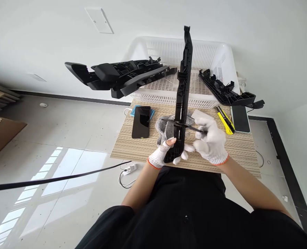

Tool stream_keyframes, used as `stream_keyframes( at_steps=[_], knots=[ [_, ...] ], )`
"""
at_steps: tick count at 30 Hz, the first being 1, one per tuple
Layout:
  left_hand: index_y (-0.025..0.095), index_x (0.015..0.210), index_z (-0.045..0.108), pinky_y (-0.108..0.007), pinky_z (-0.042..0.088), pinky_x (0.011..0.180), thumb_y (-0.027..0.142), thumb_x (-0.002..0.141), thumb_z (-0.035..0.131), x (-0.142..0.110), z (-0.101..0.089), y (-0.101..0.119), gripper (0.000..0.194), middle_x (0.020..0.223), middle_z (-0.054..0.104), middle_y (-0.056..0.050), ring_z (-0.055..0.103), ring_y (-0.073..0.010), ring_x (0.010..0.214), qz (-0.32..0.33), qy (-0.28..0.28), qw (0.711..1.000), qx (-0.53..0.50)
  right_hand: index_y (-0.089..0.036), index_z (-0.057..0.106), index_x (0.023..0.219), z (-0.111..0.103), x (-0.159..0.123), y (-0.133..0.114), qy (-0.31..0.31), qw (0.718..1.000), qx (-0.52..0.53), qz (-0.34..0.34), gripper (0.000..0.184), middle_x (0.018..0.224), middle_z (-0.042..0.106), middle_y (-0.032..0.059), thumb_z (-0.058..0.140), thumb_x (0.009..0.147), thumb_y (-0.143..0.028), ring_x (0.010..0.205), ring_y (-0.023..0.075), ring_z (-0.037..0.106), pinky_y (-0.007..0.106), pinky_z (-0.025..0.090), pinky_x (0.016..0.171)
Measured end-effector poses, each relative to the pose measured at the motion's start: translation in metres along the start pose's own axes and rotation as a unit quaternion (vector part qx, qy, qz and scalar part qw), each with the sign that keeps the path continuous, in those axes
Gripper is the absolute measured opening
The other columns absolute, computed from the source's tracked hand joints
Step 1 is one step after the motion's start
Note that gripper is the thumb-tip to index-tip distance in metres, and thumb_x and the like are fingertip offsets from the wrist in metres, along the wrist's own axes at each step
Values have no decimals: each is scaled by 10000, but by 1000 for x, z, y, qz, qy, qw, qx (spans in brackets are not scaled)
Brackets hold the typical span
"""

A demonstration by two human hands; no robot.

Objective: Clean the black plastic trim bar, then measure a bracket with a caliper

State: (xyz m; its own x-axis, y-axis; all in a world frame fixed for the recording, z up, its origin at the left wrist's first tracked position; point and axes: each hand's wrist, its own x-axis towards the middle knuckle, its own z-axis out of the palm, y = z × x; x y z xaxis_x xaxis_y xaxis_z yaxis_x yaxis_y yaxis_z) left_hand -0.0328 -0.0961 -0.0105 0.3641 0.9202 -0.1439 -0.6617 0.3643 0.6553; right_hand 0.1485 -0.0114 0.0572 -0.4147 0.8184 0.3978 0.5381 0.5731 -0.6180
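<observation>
A long black plastic part [183, 83] stands upright over a small wooden table [132, 145]. My left hand [166, 152], in a white knit glove with the thumb tip bare, grips its lower end. My right hand [210, 140], also in a white glove, is closed on a thin dark blade-like tool [179, 123] that lies across the part's lower section. A grey glove or cloth [162, 126] lies on the table just behind the part.
A white plastic basket [220, 57] at the table's far side holds black parts [122, 74] and another black part [227, 91] that overhang its rim. A black phone [141, 121], a yellow utility knife [226, 121] and a second phone [240, 119] lie on the table. A cable [52, 180] crosses the floor.
</observation>
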Motion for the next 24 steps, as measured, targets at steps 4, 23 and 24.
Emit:
stream_keyframes(
  at_steps=[4, 23, 24],
  knots=[
    [94, 1316, 621, -236, 387, 352, 576, 884, 691, 0, -1, -2, 651, 998, 812, -219, 652, -184, 446, -13, -9, 1000, 17, -250, 718, 1188, 6, 13, -21, -10, 999, 4, 47, 448, 864, 763, 2, 798, 813, -482, 788, 213, 748, 356, 609, 741],
    [142, 1329, 604, -209, 471, 387, 574, 843, 776, 5, 2, -3, 672, 1142, 784, -212, 803, -286, 745, 27, 15, 1000, 2, -224, 688, 1260, 9, 37, -11, -88, 995, -25, -41, 455, 1100, 803, 34, 795, 890, -467, 971, 216, 750, 346, 563, 871],
    [151, 1343, 596, -206, 474, 395, 576, 843, 775, 5, 1, -3, 680, 1138, 783, -205, 811, -300, 785, 33, 25, 999, 1, -223, 689, 1251, 10, 38, -11, -82, 996, -23, -40, 448, 1103, 802, 37, 795, 890, -467, 987, 220, 749, 350, 565, 885]
  ],
)
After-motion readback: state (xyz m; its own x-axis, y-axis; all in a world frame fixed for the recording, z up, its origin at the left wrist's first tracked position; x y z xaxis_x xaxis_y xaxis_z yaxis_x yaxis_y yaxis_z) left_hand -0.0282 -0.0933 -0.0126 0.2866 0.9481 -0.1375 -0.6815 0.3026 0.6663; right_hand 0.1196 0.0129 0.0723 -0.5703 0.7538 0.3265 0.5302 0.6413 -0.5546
